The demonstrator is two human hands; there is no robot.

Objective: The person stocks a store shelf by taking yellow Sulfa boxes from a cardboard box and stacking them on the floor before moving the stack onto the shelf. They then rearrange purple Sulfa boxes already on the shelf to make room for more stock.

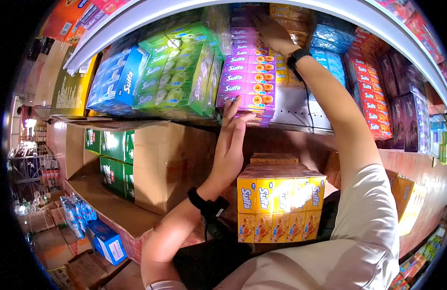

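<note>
A column of purple Sulfa boxes [243, 77] with orange fruit pictures stands on the shelf in front of me. At its lower front end, my left hand [230, 135] rests its stretched fingers against the boxes, without closing around any. My right hand [274, 34] reaches deep into the shelf beside the far end of the column, fingers extended; its fingertips lie in shadow. Yellow Sulfa boxes [281, 70] sit under and beside my right wrist. Left of the purple column are green Sulfa packs [177, 82] wrapped in clear film.
A block of yellow Sulfa boxes [281, 205] is below the shelf, close to my body. Blue packs [112, 82] and red boxes [368, 92] share the shelf. An open cardboard carton [172, 164] with green boxes [117, 169] stands lower left. The white shelf edge [156, 14] curves overhead.
</note>
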